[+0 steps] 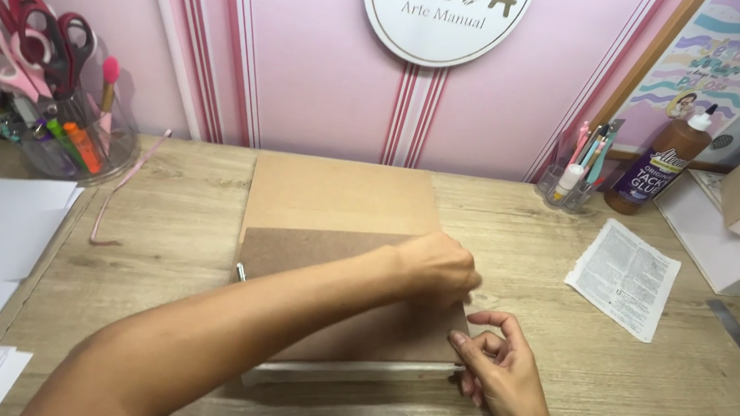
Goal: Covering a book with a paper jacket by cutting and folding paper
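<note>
Crosswise, left hand over board

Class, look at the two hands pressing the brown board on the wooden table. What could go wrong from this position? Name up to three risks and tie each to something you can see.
1. The left hand reaches across to the right edge of the brown board, so its far left side is unheld and might shift.
2. The right hand pinches the board's corner; fingers could get nipped or the corner bent.
3. The forearm covers much of the board, hiding misalignment with the lighter board beneath.
</note>
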